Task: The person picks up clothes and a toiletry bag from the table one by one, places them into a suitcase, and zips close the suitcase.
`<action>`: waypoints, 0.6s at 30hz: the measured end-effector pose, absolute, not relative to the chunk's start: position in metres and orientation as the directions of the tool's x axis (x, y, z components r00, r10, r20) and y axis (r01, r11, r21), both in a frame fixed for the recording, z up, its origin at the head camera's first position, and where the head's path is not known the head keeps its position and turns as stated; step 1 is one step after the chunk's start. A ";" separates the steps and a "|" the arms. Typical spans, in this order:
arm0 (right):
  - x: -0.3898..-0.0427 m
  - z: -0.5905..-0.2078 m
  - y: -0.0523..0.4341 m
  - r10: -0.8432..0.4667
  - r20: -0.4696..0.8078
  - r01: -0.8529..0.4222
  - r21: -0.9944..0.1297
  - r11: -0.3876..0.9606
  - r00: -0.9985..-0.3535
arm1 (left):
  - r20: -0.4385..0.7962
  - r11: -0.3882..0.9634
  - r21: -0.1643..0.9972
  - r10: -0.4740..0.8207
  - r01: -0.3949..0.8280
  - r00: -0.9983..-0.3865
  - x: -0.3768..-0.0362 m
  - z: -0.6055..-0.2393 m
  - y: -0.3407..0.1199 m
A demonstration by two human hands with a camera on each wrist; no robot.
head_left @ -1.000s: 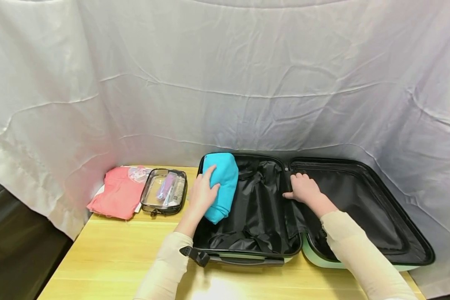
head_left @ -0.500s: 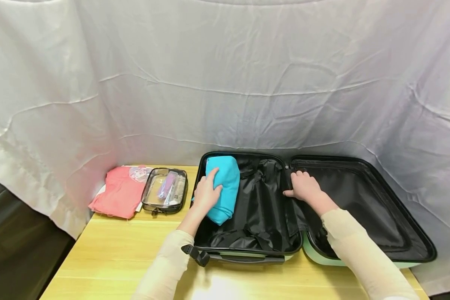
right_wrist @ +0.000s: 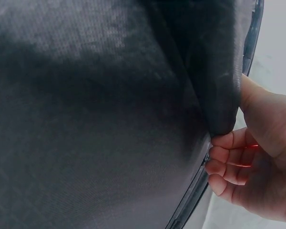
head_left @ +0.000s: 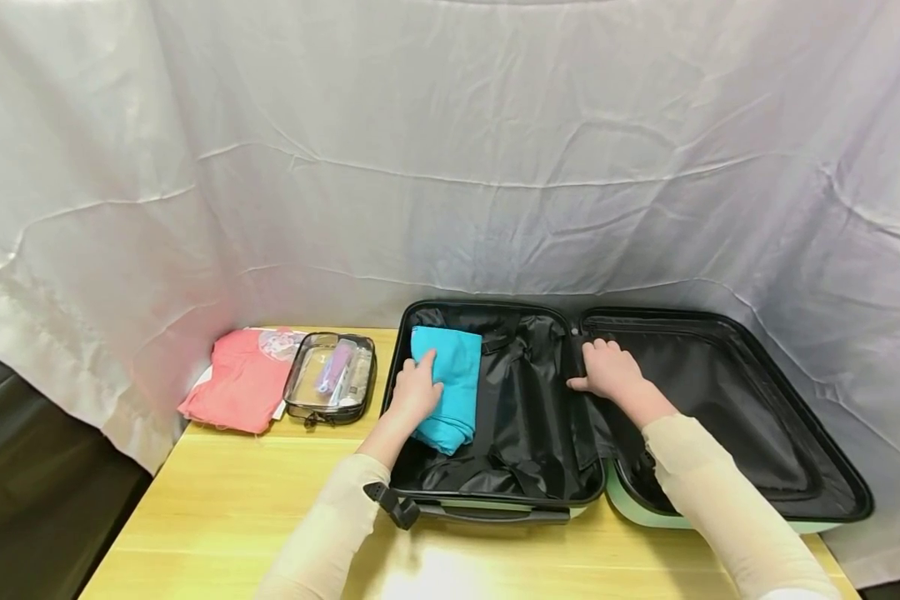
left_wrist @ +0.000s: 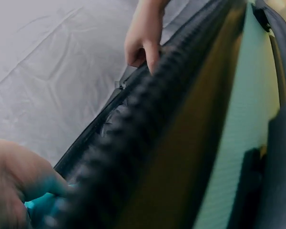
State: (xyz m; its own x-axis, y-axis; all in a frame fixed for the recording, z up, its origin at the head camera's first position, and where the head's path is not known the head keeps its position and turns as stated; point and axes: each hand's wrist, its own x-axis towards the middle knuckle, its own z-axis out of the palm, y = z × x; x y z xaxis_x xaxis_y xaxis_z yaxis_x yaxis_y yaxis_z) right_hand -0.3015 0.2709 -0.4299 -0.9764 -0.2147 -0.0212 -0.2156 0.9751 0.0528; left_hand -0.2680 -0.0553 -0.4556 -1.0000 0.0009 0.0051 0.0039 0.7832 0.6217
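Note:
A folded turquoise cloth [head_left: 461, 379] lies along the left side of the open suitcase's [head_left: 495, 500] left half. My left hand [head_left: 414, 392] holds its left edge, thumb over the top; the other fingers are largely hidden. In the left wrist view, a corner of the turquoise cloth [left_wrist: 42, 210] shows under that hand, past the blurred suitcase rim. Near the hinge, my right hand [head_left: 611, 369] pinches the edge of a black fabric divider flap [right_wrist: 221, 71], its fingers curled in the right wrist view.
Left of the suitcase, a clear zip pouch [head_left: 330, 379] with small toiletries stands on the wooden table [head_left: 255, 517]. Beyond it lies a folded coral garment [head_left: 243, 382]. The suitcase's right half [head_left: 720, 400] lies open, and a grey curtain [head_left: 495, 167] hangs behind.
My left hand has lowered the turquoise cloth and drawn it slightly toward me, so it now lies flatter inside the left half. My right hand stays at the divider flap.

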 end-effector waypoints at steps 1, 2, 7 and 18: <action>-0.301 -0.430 0.271 -0.212 -0.023 -0.213 0.052 0.976 -0.977 | 0.002 0.786 0.618 0.003 0.004 -1.000 -0.267 -0.456 -0.055; -0.301 -0.430 0.270 -0.211 -0.025 -0.212 0.054 0.976 -0.977 | -0.004 0.788 0.615 0.007 0.003 -1.000 -0.266 -0.456 -0.055; -0.301 -0.430 0.270 -0.207 -0.027 -0.208 0.049 0.977 -0.978 | -0.007 0.812 0.582 0.052 0.038 -0.999 -0.262 -0.458 -0.053; -0.301 -0.428 0.269 -0.199 -0.037 -0.200 0.038 0.979 -0.979 | -0.224 0.958 0.207 0.243 0.197 -0.944 -0.256 -0.461 -0.049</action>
State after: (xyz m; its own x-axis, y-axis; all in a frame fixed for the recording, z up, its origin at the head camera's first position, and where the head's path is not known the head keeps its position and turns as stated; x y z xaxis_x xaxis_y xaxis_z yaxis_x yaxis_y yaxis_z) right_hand -0.3010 0.2695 -0.4280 -0.9794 -0.1986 -0.0370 -0.2000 0.9791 0.0376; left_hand -0.2560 -0.0494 -0.4610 -0.9440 0.2426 -0.2238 0.1973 0.9583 0.2066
